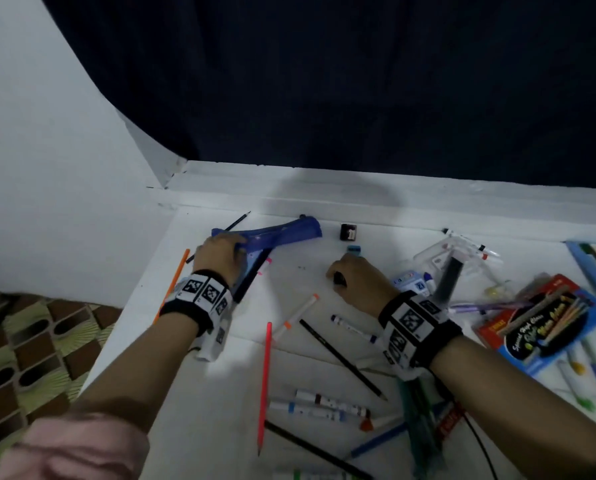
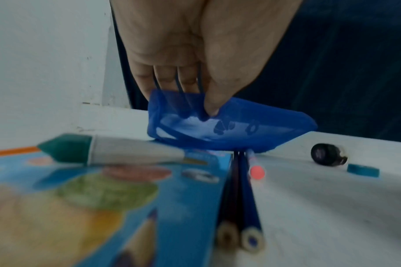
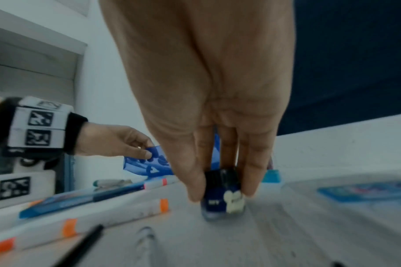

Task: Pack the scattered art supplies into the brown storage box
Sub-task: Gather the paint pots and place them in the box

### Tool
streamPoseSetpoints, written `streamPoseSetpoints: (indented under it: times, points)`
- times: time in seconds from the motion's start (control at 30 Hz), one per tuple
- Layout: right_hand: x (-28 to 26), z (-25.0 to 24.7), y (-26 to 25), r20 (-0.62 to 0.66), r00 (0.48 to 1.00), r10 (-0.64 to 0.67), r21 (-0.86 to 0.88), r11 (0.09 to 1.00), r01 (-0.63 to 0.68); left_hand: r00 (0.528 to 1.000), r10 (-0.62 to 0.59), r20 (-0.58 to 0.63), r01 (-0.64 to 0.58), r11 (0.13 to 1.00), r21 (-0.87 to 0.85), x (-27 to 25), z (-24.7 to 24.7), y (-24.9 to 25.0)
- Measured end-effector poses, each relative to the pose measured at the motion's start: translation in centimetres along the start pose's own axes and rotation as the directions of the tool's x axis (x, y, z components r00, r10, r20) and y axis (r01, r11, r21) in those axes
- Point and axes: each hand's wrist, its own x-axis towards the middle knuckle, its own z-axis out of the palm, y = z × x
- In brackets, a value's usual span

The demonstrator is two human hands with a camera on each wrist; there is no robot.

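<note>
Head view, left hand: the left hand (image 1: 222,252) grips one end of a blue translucent stencil ruler (image 1: 282,232), lifted at the far left of the white table (image 1: 220,375).
Head view, right hand: the right hand (image 1: 355,277) is curled round a small dark bottle (image 1: 339,278) at table centre.
Head view, surroundings: a black sharpener (image 1: 348,232) and a teal eraser (image 1: 353,250) lie just beyond the right hand; markers, pencils and a red pencil (image 1: 264,386) lie scattered nearer the person; a colour pencil pack (image 1: 546,320) lies at right. The brown storage box is not visible.
Left wrist view: thumb and fingers (image 2: 165,77) pinch the ruler's edge, which sags over a blue pencil box (image 2: 117,198); a green-capped marker (image 2: 117,151) lies on that box.
Right wrist view: fingertips (image 3: 195,189) clasp the bottle, blue with a black cap, standing upright on the table.
</note>
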Motion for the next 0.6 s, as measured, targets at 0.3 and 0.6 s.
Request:
streamPoseSetpoints:
  times: [0.3,0.6]
  points:
    - [-9.5,-2.8,3.3,0.092,0.992,0.087,0.037,0.995,-0.091,0.959,0.269,0.087,-0.279,0.952,0.125,-4.5,-0.3,2.9]
    - [-14.3,-2.3,5.7,-0.078,0.986,0.148,0.102,0.985,-0.140,0.882,0.387,0.269,-0.372,0.922,-0.107,3.4,4.4,16.2]
